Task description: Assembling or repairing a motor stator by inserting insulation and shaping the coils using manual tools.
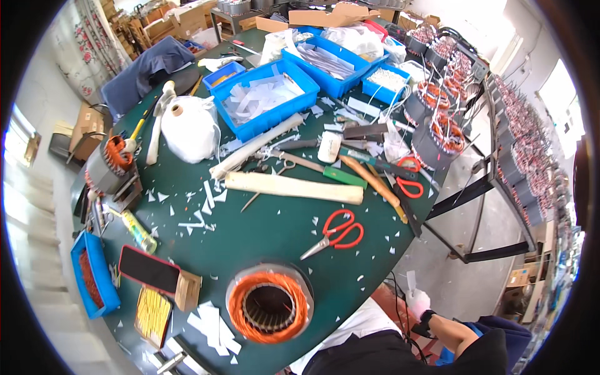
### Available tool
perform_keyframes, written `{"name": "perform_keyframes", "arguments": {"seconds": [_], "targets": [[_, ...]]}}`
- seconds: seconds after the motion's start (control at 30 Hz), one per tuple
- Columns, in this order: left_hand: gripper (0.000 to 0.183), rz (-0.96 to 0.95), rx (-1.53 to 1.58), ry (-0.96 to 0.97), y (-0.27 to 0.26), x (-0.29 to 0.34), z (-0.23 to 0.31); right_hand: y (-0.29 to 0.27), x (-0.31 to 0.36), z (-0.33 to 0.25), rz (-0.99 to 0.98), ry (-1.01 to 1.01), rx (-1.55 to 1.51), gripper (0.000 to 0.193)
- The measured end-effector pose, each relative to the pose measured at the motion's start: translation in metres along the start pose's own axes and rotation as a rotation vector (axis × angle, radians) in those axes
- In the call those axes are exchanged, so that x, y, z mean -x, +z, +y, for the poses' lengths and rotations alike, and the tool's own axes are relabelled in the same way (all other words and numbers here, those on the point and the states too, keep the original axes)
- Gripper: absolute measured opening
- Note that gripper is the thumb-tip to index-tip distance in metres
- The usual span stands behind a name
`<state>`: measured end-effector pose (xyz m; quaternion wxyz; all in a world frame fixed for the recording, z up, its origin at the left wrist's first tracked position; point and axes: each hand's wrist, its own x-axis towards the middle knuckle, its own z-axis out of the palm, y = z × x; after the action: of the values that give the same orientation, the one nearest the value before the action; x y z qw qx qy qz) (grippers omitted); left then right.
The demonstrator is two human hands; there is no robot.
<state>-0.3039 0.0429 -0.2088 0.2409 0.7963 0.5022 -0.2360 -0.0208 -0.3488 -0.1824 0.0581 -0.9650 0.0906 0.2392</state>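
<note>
My right hand (417, 304), in a pale glove with a black band at the wrist, is held off the table's right edge. Its fingers are closed on a small white paper strip (411, 280) that sticks up from them. My left hand is out of view. Nearest on the table stands a motor stator (270, 304) with orange windings around its open bore. Red-handled scissors (337, 235) lie beyond it, blades slightly parted. More white paper strips (214, 329) are spread to the left of the stator.
A phone (149, 269) leans by a wooden block (188, 290) and a tray of yellow sticks (153, 315). Across the middle lie a pale wooden bar (294, 188) and several tools. Blue bins (265, 100) stand behind; more stators (437, 140) line the right. Paper scraps litter the green tabletop.
</note>
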Motion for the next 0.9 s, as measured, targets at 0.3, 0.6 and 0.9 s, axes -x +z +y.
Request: {"name": "perform_keyframes", "arguments": {"seconds": [0.3, 0.6, 0.9], "targets": [[0.039, -0.163, -0.121, -0.019, 0.053, 0.059, -0.072, -0.037, 0.017, -0.065, 0.177, -0.627, -0.762, 0.030], [0.058, 0.079, 1.281, 1.102, -0.088, 0.132, 0.156, -0.072, 0.144, -0.201, -0.379, -1.753, -0.581, 0.029], [0.034, 0.356, 1.260, 0.507, -0.187, 0.118, 0.080, -0.175, -0.032, -0.257, 0.483, -1.425, -0.132, 0.031]]}}
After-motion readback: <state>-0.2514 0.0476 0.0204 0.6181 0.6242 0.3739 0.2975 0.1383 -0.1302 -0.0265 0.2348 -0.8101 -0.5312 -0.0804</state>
